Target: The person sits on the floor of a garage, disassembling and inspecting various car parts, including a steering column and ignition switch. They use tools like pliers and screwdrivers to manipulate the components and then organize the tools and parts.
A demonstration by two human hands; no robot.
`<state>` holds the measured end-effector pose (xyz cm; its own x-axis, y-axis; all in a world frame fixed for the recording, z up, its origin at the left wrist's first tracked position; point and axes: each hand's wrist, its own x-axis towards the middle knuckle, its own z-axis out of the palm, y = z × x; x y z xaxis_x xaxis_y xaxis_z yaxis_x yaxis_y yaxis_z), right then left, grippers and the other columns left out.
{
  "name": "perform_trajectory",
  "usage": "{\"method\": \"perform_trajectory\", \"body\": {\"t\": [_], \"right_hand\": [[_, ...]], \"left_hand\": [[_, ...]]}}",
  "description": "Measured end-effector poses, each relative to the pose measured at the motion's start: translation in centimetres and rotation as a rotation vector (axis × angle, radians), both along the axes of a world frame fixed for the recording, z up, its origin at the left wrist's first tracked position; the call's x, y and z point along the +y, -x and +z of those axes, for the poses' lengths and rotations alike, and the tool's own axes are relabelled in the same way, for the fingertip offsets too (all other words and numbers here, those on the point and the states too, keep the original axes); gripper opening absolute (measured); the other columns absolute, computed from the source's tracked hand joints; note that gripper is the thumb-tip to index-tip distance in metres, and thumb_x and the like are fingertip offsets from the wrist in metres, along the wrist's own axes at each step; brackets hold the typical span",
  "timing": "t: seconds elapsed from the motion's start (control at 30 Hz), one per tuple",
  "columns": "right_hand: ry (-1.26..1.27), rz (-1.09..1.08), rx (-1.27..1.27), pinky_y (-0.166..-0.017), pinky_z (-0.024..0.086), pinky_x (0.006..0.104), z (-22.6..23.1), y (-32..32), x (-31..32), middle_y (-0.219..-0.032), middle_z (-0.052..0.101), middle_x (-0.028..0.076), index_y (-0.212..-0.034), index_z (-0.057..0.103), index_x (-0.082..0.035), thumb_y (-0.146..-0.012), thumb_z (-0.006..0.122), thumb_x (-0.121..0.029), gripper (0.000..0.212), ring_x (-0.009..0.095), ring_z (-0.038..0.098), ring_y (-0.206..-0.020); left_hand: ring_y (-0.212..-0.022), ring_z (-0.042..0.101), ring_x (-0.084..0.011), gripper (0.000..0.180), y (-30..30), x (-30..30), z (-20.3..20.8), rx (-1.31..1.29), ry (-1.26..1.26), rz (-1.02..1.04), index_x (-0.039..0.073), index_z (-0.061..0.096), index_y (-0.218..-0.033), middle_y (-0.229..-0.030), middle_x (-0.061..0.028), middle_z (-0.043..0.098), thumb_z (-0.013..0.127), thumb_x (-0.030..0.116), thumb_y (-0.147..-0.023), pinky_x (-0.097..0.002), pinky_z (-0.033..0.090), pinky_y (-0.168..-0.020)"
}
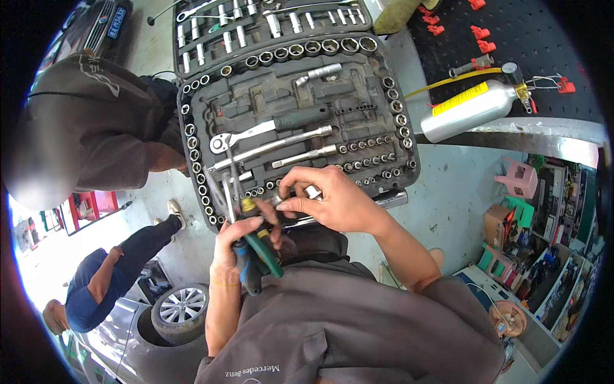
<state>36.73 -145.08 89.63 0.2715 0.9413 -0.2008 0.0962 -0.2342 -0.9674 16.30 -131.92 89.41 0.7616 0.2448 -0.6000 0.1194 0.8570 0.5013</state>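
My left hand (231, 243) is closed round a bunch of screwdrivers. One has a green handle (263, 255), another a blue and dark handle (249, 270), and a yellow and black grip shows among the fingers. Their shafts point up over the near left part of the socket set case (240, 105), blurred by motion. My right hand (336, 198), just to the right, has its fingers curled round a short shiny metal piece (313, 192) that looks like a socket. In the case lie a ratchet (224, 142), a long chrome bar (281, 146) and rows of sockets.
Beyond it, the lid (268, 32) holds more sockets and wrenches. A silver gas cylinder (470, 110) lies at the right by a black perforated board (511, 45). One person (109, 121) bends close at the left; another (102, 275) stands beside a wheel (182, 307) and a car.
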Motion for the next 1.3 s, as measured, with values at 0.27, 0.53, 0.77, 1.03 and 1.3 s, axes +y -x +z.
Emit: {"method": "perform_trajectory", "body": {"t": [0.27,0.53,0.77,1.03,1.3], "right_hand": [[-0.002,-0.063,-0.819,-0.067,0.055,0.05,-3.3,-1.5,4.3,-0.089,0.073,0.015,-0.106,0.067,-0.004,-0.095,0.071,-0.02,0.019,0.039,0.071,-0.081],[0.033,0.049,-0.992,-0.064,0.055,0.052,-5.3,-3.7,5.5,-0.079,0.071,0.018,-0.098,0.061,-0.001,-0.094,0.072,-0.021,0.023,0.042,0.071,-0.078],[0.197,0.238,-1.094,-0.068,0.055,0.0521,-3.3,-7.0,4.4,-0.081,0.072,0.018,-0.099,0.066,-0.006,-0.096,0.071,-0.03,0.025,0.042,0.071,-0.082],[0.05,0.28,-1.061,-0.058,0.056,0.0486,-4.1,-0.8,8.8,-0.074,0.07,0.015,-0.116,0.065,-0.012,-0.098,0.069,-0.037,0.031,0.037,0.072,-0.068],[-0.11,0.352,-1.326,-0.05,0.052,0.0377,-4.7,1.5,10.2,-0.065,0.069,0.01,-0.101,0.065,0.004,-0.082,0.068,-0.014,0.026,0.025,0.072,-0.06]], "left_hand": [[-0.068,0.056,-0.0215,0.034,3.7,1.2,0.2,-0.232,-0.016,0.125,0.001,0.053,-0.083,-0.107,-0.0249,0.054,0.066,0.032,-0.084,-0.0335,0.05,-0.06],[-0.065,0.055,-0.0214,0.033,8.7,2.6,-0.4,-0.334,-0.056,0.272,0.002,0.052,-0.083,-0.104,-0.0238,0.054,0.067,0.031,-0.087,-0.0313,0.048,-0.052],[-0.066,0.047,-0.0163,0.032,10.5,3.9,-0.1,-0.306,-0.07,0.401,0.006,0.049,-0.084,-0.108,-0.0195,0.052,0.067,0.031,-0.089,-0.0273,0.043,-0.054],[-0.071,0.045,-0.0167,0.027,10.1,5.5,-0.8,-0.346,-0.039,0.386,0.006,0.051,-0.09,-0.113,-0.0178,0.051,0.064,0.03,-0.092,-0.0286,0.041,-0.059],[-0.072,0.045,-0.0169,0.026,11.2,5.9,-1.7,-0.393,-0.044,0.361,0.007,0.048,-0.093,-0.114,-0.0175,0.049,0.064,0.027,-0.095,-0.0282,0.042,-0.058]]}}
